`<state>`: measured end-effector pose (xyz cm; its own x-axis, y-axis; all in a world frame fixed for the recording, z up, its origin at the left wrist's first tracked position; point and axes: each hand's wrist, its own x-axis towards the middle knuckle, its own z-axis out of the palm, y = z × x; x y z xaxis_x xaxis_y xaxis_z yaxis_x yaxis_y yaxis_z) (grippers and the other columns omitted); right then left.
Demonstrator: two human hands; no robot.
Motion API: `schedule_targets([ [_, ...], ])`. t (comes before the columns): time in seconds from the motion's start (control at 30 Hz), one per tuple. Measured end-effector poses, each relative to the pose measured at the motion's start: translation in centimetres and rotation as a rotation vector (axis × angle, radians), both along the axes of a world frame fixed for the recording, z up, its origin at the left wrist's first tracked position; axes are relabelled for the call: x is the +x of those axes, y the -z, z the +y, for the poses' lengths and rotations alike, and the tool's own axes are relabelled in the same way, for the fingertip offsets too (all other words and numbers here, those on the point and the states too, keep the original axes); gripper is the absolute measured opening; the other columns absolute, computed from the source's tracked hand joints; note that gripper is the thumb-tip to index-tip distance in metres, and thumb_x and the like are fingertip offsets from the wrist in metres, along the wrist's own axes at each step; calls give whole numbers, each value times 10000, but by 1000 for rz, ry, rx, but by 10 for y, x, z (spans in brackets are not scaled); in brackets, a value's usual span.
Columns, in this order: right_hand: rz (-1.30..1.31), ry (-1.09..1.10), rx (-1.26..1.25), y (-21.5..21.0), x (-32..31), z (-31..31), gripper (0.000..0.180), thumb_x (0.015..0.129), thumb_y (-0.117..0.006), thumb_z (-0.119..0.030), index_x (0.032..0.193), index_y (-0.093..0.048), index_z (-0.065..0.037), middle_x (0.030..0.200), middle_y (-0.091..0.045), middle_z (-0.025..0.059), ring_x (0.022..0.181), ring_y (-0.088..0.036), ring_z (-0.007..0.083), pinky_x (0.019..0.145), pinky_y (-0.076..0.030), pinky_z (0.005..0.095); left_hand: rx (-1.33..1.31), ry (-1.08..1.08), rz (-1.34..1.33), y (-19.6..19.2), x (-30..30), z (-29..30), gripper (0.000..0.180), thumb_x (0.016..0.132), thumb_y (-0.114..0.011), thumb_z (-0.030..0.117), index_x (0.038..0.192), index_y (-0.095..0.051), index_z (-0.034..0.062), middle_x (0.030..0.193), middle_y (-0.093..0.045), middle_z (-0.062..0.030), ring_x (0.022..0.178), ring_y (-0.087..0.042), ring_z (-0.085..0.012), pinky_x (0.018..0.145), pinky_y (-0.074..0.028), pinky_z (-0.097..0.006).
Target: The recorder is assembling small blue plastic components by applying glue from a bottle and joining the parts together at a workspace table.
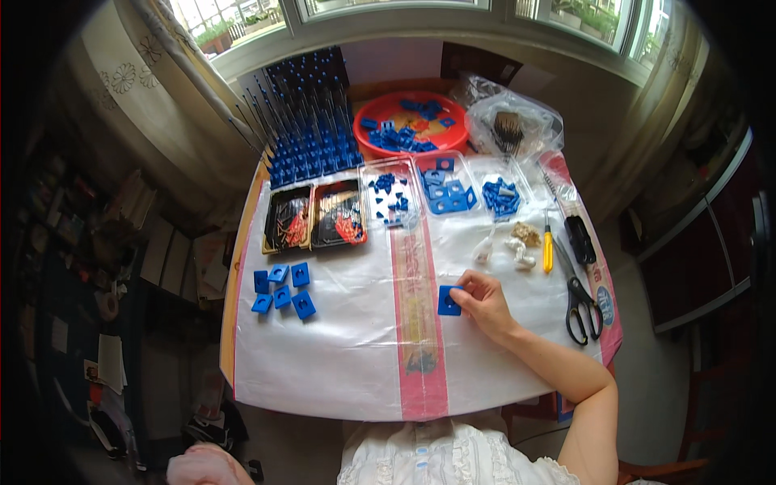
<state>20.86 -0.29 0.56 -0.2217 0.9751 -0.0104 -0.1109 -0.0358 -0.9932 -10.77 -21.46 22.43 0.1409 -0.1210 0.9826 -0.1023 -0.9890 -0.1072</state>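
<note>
My right hand (pixel 482 305) is closed over the right half of the table, pinching a small blue square plate (pixel 445 307) by its right edge between thumb and fingers. A round recess or hole shows in the plate's middle, partly behind the fingertips. To the left, several similar blue square pieces (pixel 280 297) lie in a loose group on the white cover. My left hand does not show; only a blurred pinkish shape (pixel 206 466), too unclear to name, appears at the lower left edge.
Black trays (pixel 339 244) of small parts and clear trays (pixel 461 212) of blue pieces line the back. Behind stand a red basin (pixel 364 145) and blue blocks with upright rods (pixel 315 153). A yellow-handled screwdriver (pixel 548 255) and black-handled scissors (pixel 576 307) lie at right.
</note>
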Motion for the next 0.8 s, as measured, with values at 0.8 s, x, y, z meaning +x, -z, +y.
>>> schedule_targets([
  [0.8, 82, -62, -10, 0, -3, 2, 86, 935, -637, -101, 877, -602, -48, 753, -642, -18, 658, -533, -1, 551, -383, 177, -2559, -1187, -570, 476, -80, -125, 486, 933, -474, 571, 1113, -597, 136, 819, -602, -16, 692, -569, -132, 552, -450, -319],
])
